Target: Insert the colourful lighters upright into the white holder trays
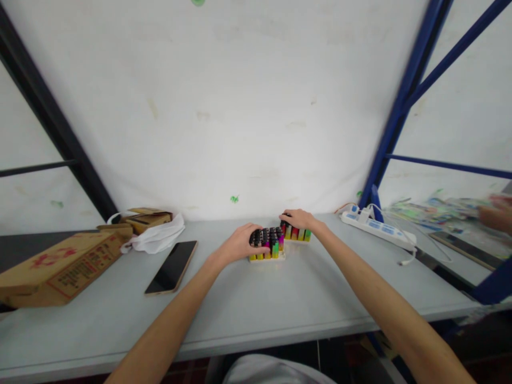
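Two pale trays packed with upright, bright-coloured lighters with black tops stand on the grey table near the wall. My left hand [244, 244] is closed around the left side of the nearer tray of lighters [275, 248], thumb in front and fingers behind. Just behind and to the right is the second tray of lighters [301, 234]. Over its top reaches my right hand [298, 218], its fingers bent down onto the black tops at the left end; what exactly the fingertips pinch is partly hidden.
On the left lie a black phone [172, 266], a white plastic bag [158, 237] and a cardboard box [64, 264]. A white power strip [378, 228] with cables sits at right, beside a blue rack post [396, 122]. Another person's blurred hand [498, 216] shows at far right.
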The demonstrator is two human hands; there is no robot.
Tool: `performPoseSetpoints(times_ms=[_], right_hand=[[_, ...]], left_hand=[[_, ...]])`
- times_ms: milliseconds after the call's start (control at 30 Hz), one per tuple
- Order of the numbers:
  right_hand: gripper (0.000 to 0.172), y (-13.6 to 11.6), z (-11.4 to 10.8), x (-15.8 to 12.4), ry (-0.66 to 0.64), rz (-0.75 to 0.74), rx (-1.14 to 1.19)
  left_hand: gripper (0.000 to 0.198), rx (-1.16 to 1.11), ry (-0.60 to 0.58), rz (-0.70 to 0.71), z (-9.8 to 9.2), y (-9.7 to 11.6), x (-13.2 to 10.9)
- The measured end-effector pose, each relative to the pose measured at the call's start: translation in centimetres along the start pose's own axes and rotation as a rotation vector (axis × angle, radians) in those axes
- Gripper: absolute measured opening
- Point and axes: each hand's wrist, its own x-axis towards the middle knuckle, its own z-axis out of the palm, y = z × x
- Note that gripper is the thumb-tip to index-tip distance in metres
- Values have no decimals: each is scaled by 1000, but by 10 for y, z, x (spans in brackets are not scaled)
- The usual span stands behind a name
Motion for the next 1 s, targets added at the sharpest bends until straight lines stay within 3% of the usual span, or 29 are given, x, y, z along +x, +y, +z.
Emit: performPoseSetpoints(times_ms=[167, 300, 433, 600, 767, 867, 1000], right_hand=[[57, 5, -5, -11, 59, -118, 115], [64, 10, -4, -27, 105, -190, 56], [69, 10, 1, -35, 115, -210, 17], [70, 5, 2, -34, 128, -176, -10], [73, -4, 2, -38, 135, -165, -83], [77, -10, 5, -41, 139, -151, -88], [82, -13, 4, -37, 124, -82, -51]], left_hand=[[56, -11, -18, -88, -19, -18, -3], [58, 34, 13, -163, -36, -41, -8], [58, 24, 18, -197, -41, -49, -9], [60, 24, 7, -227, -39, -46, -8], [75, 50, -37, -212, -39, -45, -12], [91, 82, 82, -150, -42, -35, -13], [64, 131, 292, -5, -39, 4, -8]])
